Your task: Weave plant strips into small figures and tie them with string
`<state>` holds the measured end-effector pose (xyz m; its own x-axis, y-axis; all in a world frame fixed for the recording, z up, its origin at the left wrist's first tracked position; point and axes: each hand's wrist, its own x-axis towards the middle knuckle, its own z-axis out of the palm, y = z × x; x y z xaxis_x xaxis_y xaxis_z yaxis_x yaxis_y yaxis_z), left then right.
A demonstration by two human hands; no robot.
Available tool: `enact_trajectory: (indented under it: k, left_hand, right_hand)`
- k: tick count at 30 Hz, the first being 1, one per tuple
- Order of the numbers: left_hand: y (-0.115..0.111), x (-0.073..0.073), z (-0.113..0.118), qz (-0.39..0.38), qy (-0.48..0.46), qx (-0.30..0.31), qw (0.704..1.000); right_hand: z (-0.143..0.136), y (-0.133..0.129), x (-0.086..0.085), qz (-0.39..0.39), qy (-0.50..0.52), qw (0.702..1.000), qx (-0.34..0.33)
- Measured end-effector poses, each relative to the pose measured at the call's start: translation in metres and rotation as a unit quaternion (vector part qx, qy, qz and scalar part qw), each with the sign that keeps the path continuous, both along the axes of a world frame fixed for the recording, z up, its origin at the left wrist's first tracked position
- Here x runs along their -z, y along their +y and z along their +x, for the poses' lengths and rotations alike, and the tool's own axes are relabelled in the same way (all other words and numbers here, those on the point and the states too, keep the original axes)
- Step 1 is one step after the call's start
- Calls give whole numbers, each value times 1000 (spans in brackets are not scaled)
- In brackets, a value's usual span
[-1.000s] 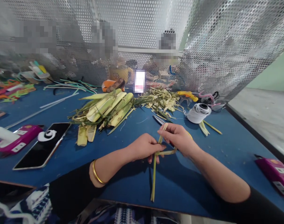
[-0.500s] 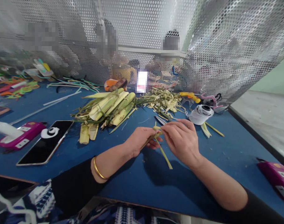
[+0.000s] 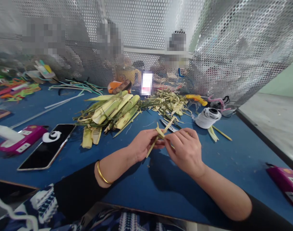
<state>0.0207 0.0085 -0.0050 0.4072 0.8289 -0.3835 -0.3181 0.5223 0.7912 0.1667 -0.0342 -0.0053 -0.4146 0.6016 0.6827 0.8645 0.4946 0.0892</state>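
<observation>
Between my two hands is a small folded piece of pale green corn husk strips [image 3: 160,132], with one strip pointing up and another sticking out below. My left hand [image 3: 144,144] pinches it from the left, thumb on top. From the right, the thumb and forefinger of my right hand [image 3: 184,148] close on the same piece; the exact grip point is partly hidden. Just behind the fingers lie scissors [image 3: 170,125] on the blue table [image 3: 127,199]. Left of them rests a bundle of corn husks [image 3: 113,112]. A heap of shredded husk [image 3: 169,103] is behind the scissors.
A spool of white thread [image 3: 207,118] stands to the right, near a yellow glue gun [image 3: 196,99]. At left are a phone [image 3: 49,149] and a purple power strip [image 3: 28,136]; another purple block [image 3: 286,183] sits far right. A perforated screen [image 3: 146,29] rises at the back.
The husk piece has been turned in my hands: the strip that hung down to the lower right is gone from there, and strips now point up and lower left. My right hand shifted slightly left and down.
</observation>
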Motion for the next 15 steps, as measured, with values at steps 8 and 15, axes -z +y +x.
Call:
enact_trajectory:
  k: [8, 15]
  left_hand:
    - [6, 1, -2, 36, 15, -22, 999]
    - [16, -4, -12, 91, 55, -47, 993]
  right_hand:
    - [11, 8, -4, -72, 58, 995, -25]
    - [41, 28, 1, -298, -143, 913, 237]
